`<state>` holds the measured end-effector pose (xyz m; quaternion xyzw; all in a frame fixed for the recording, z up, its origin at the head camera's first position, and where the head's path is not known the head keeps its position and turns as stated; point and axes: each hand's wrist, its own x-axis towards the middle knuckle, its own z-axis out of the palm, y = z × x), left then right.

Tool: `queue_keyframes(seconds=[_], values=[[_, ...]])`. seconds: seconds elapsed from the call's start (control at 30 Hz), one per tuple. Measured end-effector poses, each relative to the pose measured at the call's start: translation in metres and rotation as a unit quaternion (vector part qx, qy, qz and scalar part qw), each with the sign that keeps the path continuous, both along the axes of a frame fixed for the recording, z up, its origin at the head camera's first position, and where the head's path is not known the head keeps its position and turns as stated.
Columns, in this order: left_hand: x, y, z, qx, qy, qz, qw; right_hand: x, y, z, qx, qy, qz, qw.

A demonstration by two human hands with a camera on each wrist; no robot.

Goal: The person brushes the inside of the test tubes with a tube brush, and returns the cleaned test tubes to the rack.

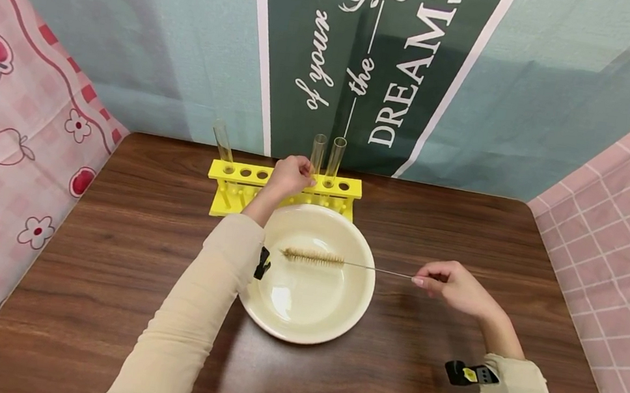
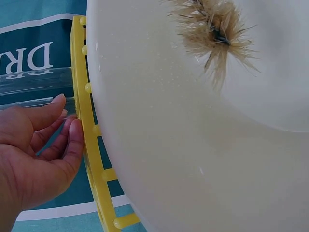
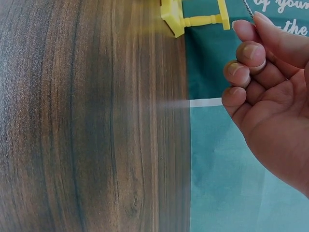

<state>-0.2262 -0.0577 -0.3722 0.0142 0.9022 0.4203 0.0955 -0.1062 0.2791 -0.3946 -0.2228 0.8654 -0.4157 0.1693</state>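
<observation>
My right hand [image 1: 451, 288] pinches the wire handle of a test tube brush [image 1: 313, 258] between thumb and fingertips. The brush lies level over a cream bowl [image 1: 356, 316], its bristles above the bowl's inside. At the yellow test tube rack [image 1: 285, 172], behind the bowl, my left hand [image 1: 292, 175] has its thumb and curled fingers at the lower part of a clear test tube [image 1: 318, 151]. That tube stands upright in the rack, and my fingers partly hide it. Close to its right stands another test tube [image 1: 337, 156]. In the right wrist view my right hand [image 3: 270, 87] grips the thin twisted wire.
A third test tube [image 1: 222, 142] leans slightly at the rack's left end. The bowl, which looks to hold some liquid, stands close in front of the rack on the brown wooden table [image 1: 401, 358]. Patterned cloths hang at the back [image 1: 192, 44] and both sides.
</observation>
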Motion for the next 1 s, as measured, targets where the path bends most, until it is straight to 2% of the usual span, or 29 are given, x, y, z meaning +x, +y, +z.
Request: queue_keyframes(seconds=[0.57,1.0], values=[[0.001,-0.003,0.006,0.023,0.009,0.003,0.9997,0.000,0.000,-0.001,0.002,0.007,0.003,1.0000],[0.003,-0.003,0.022,0.027,0.036,-0.014,0.9989,0.000,-0.002,-0.001,-0.010,0.013,0.010,0.9998]])
